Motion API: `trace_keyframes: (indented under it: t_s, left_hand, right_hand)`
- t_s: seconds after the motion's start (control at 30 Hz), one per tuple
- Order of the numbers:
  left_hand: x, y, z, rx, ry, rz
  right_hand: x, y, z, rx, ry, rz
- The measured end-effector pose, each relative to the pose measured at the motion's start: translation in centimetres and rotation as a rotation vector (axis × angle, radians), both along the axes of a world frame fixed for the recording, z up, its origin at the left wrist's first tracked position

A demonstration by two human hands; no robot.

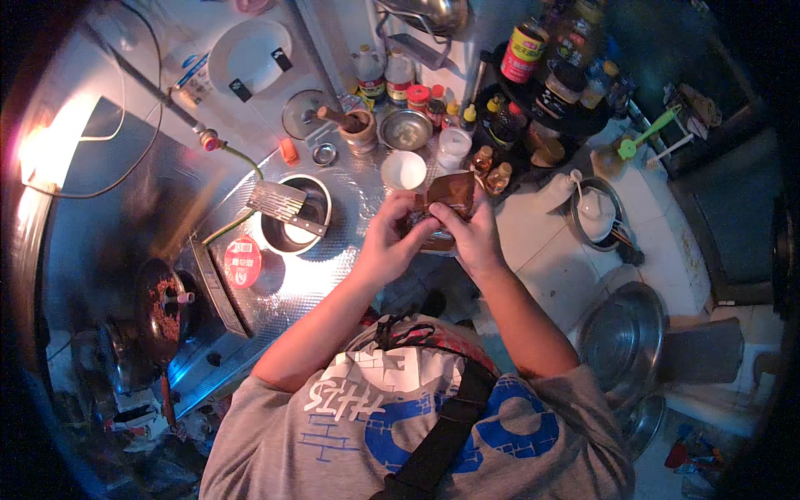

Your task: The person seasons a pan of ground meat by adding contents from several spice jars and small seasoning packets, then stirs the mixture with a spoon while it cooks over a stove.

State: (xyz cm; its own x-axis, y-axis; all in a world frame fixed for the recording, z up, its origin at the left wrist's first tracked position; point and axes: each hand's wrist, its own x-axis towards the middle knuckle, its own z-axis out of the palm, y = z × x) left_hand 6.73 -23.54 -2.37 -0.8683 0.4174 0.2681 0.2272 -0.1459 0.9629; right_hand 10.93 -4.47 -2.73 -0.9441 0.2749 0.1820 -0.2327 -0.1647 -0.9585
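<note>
Both hands are raised before my chest, with a brown packet between them. My left hand has its fingers curled about the packet's left side. My right hand grips the other side, its thumb lying across the front. Whether the packet is torn open cannot be seen. Under the hands shows part of a container, mostly hidden. Just beyond my left fingers stands a white bowl, and a white-lidded jar is behind the packet.
At left, a slotted turner lies across a metal pot near a red-lidded tub. A wok holds reddish food. Behind are a mortar, a metal bowl and several sauce bottles. A large basin is right.
</note>
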Motion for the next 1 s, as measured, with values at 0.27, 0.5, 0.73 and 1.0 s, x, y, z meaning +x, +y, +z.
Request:
trace_keyframes:
  t_s: [0.27, 0.5, 0.73, 1.0]
  left_hand:
    - [-1.0, 1.7, -0.3, -0.162, -0.170, -0.080]
    - [-2.0, 3.9, -3.0, -0.250, 0.077, -0.249]
    - [-2.9, 1.4, -5.6, -0.436, 0.282, -0.255]
    - [-2.8, -5.8, -6.8, -0.555, 0.201, -0.161]
  right_hand:
    - [1.6, 2.6, -3.4, 0.828, 0.335, -0.318]
    - [4.6, 4.7, -4.4, 0.639, 0.002, -0.117]
    - [4.8, 7.4, -12.6, 0.231, -0.172, -0.358]
    - [-4.8, 10.7, -18.1, 0.736, -0.176, -0.361]
